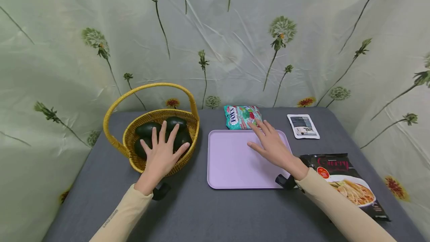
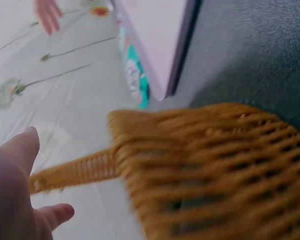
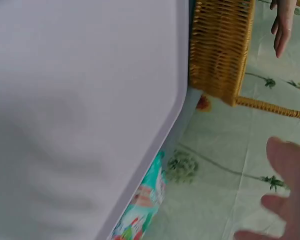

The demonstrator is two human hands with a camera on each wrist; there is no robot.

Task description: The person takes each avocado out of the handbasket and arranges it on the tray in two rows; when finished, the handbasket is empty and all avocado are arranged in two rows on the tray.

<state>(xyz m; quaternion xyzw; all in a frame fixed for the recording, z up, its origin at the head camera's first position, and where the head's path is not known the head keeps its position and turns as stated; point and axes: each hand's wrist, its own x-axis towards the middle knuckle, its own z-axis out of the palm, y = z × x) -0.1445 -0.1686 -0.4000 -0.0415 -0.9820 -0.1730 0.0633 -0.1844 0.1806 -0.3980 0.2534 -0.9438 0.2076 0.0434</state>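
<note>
My left hand [image 1: 162, 157] hovers with spread fingers above a yellow wicker basket [image 1: 134, 164], whose tall hoop handle stands up behind it. Several dark green avocados [image 1: 146, 130] lie inside, partly hidden by the hand. In the left wrist view the fingers show apart from the basket's woven side [image 2: 215, 160]. Over the right part of a pale lilac tray [image 1: 231, 160], my right hand [image 1: 271, 145] is held in the air, fingers extended and nothing in them. The right wrist view shows its fingertips [image 3: 285, 155] well above the tray surface [image 3: 90, 75].
Behind the tray lies a teal Fox's candy bag [image 1: 242, 117]. A small white pouch with a printed label [image 1: 303, 126] is at the back right. A black curry noodle packet [image 1: 349, 186] lies under the right forearm. A flower-printed curtain [image 1: 228, 47] borders the grey table [image 1: 201, 216].
</note>
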